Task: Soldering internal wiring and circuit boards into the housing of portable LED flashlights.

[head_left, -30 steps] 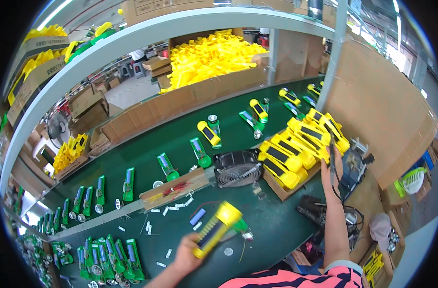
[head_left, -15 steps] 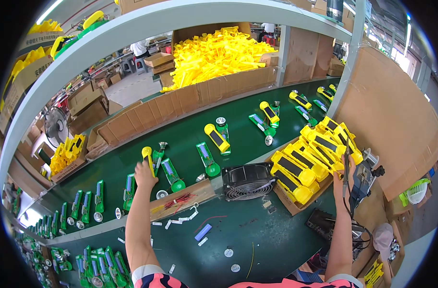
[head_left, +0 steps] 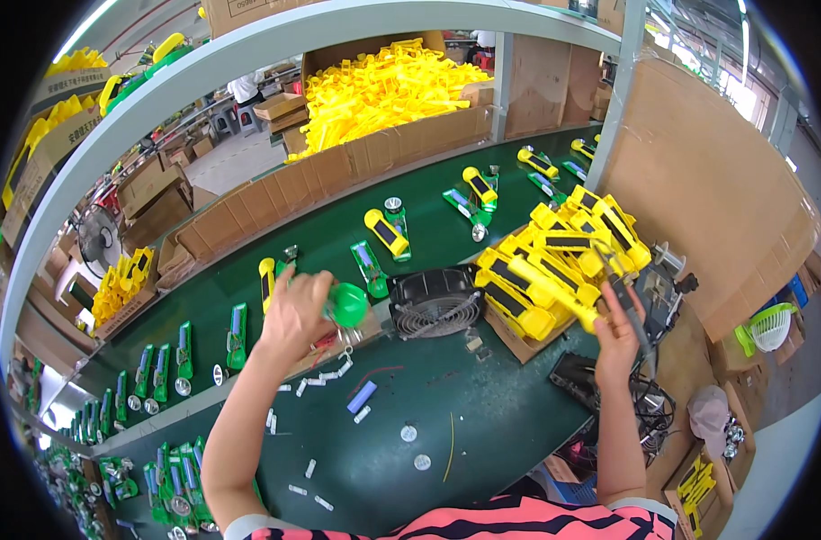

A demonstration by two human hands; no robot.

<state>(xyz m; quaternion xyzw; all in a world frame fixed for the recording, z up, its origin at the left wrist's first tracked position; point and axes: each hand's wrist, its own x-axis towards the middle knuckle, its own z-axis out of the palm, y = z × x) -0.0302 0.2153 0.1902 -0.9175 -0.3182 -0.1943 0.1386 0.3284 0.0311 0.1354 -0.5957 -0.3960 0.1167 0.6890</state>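
Observation:
My left hand (head_left: 295,315) is closed round a green flashlight housing (head_left: 347,306), lifted above the near edge of the green conveyor belt. Its round green end points right; the rest is hidden behind my fingers. My right hand (head_left: 617,337) pinches the end of a long yellow casing (head_left: 559,292), held tilted over the heap in a cardboard box. A grey, corded, pen-like tool (head_left: 628,310) lies across this hand; it looks like a soldering iron. Several yellow casings with dark panels (head_left: 568,240) are piled in the box just beyond.
Green housings with blue cells (head_left: 185,349) line the belt (head_left: 325,247), some beside yellow casings. A black fan (head_left: 435,304) stands left of the box. A blue cell (head_left: 362,397) and small white pieces lie on the bench. A large bin of yellow parts (head_left: 383,94) stands behind.
My left hand has moved right and nearer, bringing a green housing up off the belt. My right hand has come left and now grips a yellow casing; the tool has tilted. The view has shifted slightly.

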